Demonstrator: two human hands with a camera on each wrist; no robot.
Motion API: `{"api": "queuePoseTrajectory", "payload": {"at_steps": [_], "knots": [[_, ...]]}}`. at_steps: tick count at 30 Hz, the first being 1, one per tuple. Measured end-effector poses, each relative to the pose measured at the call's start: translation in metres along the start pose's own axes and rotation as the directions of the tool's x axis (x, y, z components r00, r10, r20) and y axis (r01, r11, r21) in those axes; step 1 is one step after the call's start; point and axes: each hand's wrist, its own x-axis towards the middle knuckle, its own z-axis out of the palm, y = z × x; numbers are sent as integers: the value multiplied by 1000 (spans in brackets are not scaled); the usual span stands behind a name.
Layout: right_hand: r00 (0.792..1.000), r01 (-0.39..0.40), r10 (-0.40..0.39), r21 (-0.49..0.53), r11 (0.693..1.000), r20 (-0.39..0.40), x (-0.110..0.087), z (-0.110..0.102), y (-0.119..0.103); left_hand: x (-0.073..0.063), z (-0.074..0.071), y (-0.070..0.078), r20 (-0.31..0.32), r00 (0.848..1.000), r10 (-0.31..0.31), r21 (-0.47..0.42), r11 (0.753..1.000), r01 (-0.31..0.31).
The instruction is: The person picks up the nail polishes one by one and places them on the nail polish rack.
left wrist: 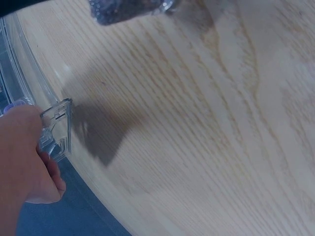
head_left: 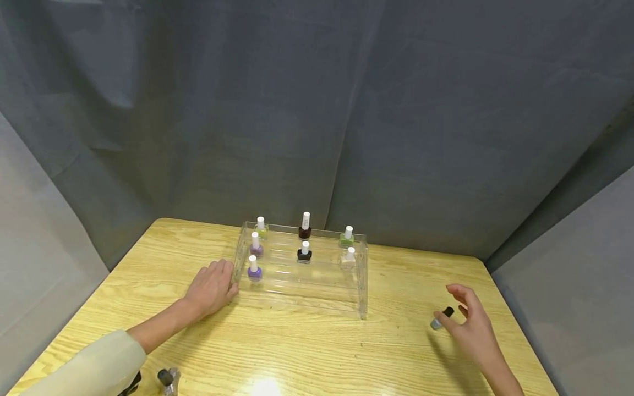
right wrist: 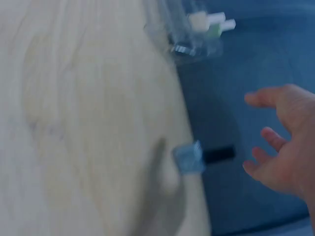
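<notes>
A clear stepped display rack (head_left: 317, 300) stands on the table with several nail polish bottles upright on its tiers, all with white caps. My left hand (head_left: 210, 287) holds the rack's left end; in the left wrist view its fingers (left wrist: 51, 174) curl beside the clear end panel (left wrist: 60, 123). At the right, a nail polish bottle (head_left: 436, 323) with a black cap and pale blue-grey polish stands on the table. Around it, my right hand (head_left: 470, 324) has thumb and fingers spread. The right wrist view shows a gap between this bottle (right wrist: 189, 158) and the fingers.
On the rack, purple bottles (head_left: 255, 273) line the left side, dark ones (head_left: 304, 255) the middle, green (head_left: 346, 240) and pale ones (head_left: 348, 261) the right. Black-capped bottles (head_left: 168, 379) lie by the left sleeve at the table's front. A grey curtain (head_left: 317, 121) hangs behind the table (head_left: 307, 352).
</notes>
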Motion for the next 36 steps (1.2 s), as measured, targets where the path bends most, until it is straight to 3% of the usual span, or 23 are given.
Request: {"api": "queuePoseTrajectory", "payload": {"at_steps": [6,11,18,24,30,36], "knots": [[987,-82,58,159,984,151,-1,-4,36,-1,-2,2,32,999,-14,0,1000,14],[979,-91,49,205,975,199,0,1,55,-2,-2,3,56,998,-22,-6,1000,23],[985,59,-93,224,973,148,1,9,71,-1,-1,2,34,999,-15,1,1000,15],[981,158,-172,149,976,86,0,10,78,0,-3,2,21,1000,0,1,1000,0],[988,128,-135,102,987,71,-2,11,79,0,-3,2,24,1000,-2,5,1000,2],[988,129,-140,165,978,58,-5,12,83,1,-3,2,24,1000,5,17,1000,-5]]}}
